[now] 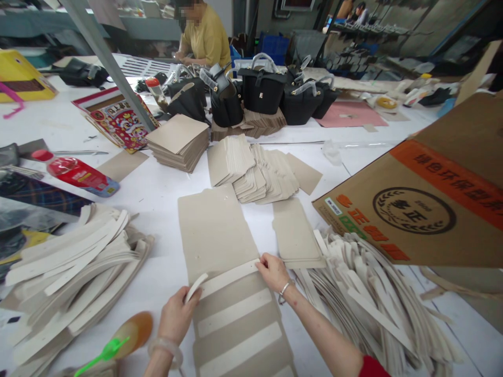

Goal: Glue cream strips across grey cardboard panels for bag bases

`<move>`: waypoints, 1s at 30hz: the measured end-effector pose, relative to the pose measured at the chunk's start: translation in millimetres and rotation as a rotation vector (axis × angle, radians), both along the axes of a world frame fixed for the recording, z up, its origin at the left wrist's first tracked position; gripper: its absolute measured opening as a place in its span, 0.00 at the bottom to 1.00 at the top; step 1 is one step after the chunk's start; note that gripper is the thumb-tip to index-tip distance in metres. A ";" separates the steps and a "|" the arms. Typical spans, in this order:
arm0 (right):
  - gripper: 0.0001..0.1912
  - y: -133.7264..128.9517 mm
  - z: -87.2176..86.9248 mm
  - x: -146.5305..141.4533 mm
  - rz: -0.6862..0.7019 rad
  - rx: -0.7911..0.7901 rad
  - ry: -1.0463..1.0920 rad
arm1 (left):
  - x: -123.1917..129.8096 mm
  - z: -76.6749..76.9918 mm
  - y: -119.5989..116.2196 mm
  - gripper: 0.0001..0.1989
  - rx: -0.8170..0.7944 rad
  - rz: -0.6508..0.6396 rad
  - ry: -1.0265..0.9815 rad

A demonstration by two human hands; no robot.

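My left hand (pixel 177 314) is closed on a curled white strip (pixel 196 287) whose free end sticks up past the thumb. Just right of it, another white strip (pixel 231 276) lies across a beige card panel (pixel 236 298), near the panel's top edge. The fingers of my right hand (pixel 274 271) pinch that strip's right end. More white strips cross the panel below, roughly parallel. Beyond it lies a bare beige panel (pixel 214 228). Whether the curled strip is separate from the one on the panel, I cannot tell.
Piles of loose strips lie left (pixel 74 272) and right (pixel 365 298). Card panels (pixel 296 230), fanned cards (pixel 255 167) and a card stack (pixel 178 141) sit ahead. A cardboard box (pixel 424 193), red bottle (pixel 76 172), amber bottle (pixel 133 332) and black handbags (pixel 262 89) surround the area.
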State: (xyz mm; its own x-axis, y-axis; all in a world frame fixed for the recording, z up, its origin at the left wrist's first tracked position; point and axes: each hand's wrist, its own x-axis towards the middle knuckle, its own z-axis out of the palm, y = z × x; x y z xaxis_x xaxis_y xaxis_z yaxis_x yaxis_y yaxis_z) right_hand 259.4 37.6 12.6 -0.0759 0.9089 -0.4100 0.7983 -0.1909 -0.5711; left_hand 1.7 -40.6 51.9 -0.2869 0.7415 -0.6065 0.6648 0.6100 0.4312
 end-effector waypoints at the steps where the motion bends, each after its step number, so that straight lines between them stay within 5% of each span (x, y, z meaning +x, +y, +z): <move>1: 0.10 0.7 -0.2 -0.3 -0.001 -0.004 -0.005 | -0.6 -0.2 0.1 0.18 -0.004 0.000 0.002; 30: 0.10 -0.9 -5.3 -1.9 0.009 0.021 -0.059 | -1.5 -3.3 0.4 0.19 -0.003 0.008 0.017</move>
State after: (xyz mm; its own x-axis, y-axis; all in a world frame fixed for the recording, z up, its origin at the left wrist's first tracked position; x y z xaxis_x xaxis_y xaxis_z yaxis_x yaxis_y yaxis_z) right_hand 257.4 36.7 7.3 -0.0604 0.9168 -0.3947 0.8321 -0.1722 -0.5272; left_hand 0.2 -40.1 48.6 -0.3035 0.7374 -0.6034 0.6672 0.6166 0.4179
